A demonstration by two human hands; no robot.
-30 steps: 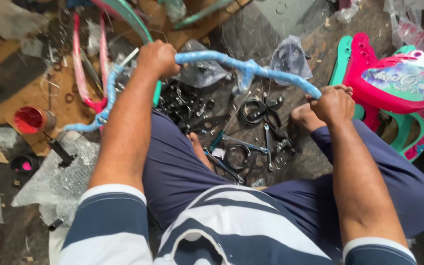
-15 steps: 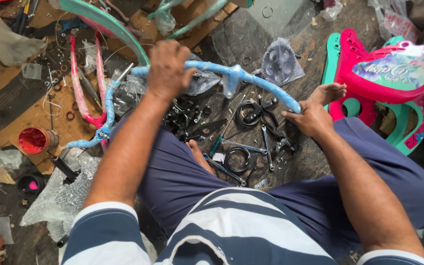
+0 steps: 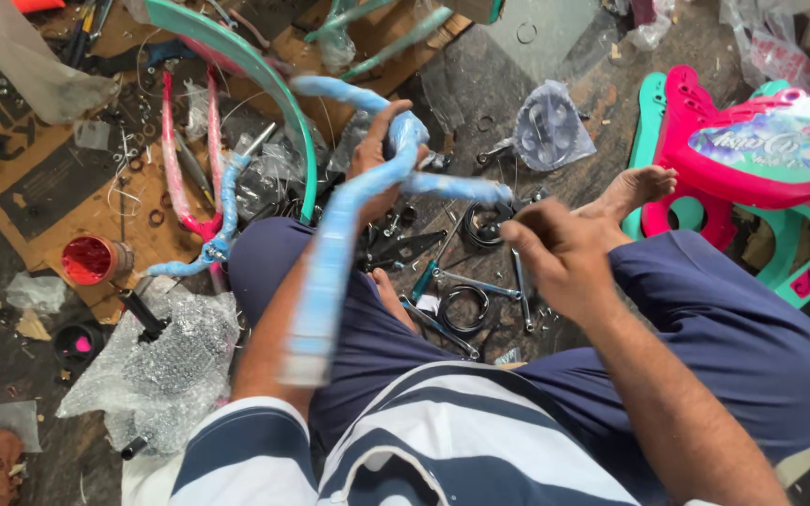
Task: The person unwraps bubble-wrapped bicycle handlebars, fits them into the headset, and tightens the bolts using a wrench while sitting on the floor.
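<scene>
My left hand (image 3: 382, 155) grips a curved handlebar wrapped in light blue foam (image 3: 330, 262) near its middle bend. The bar is blurred with motion; one end points back toward my chest and the other reaches right to just in front of my right hand (image 3: 564, 253). That hand hovers off the bar, seen from the back with its fingers curled and its palm hidden. Both hands are above my lap in dark blue shorts (image 3: 705, 328). My bare foot (image 3: 635, 187) rests on the floor beyond.
Spanners and metal rings (image 3: 461, 290) lie between my legs. On the left are a second blue-wrapped tube (image 3: 227, 201), pink frame tubes (image 3: 175, 164), a teal curved guard (image 3: 269, 89), a red cap (image 3: 91, 260) and bubble wrap (image 3: 161, 361). A pink-and-teal plastic seat (image 3: 752, 155) stands right.
My right hand has let go of the handlebar's right end. My left hand has swung the bar round, so one end now points toward my body instead of lying across in front.
</scene>
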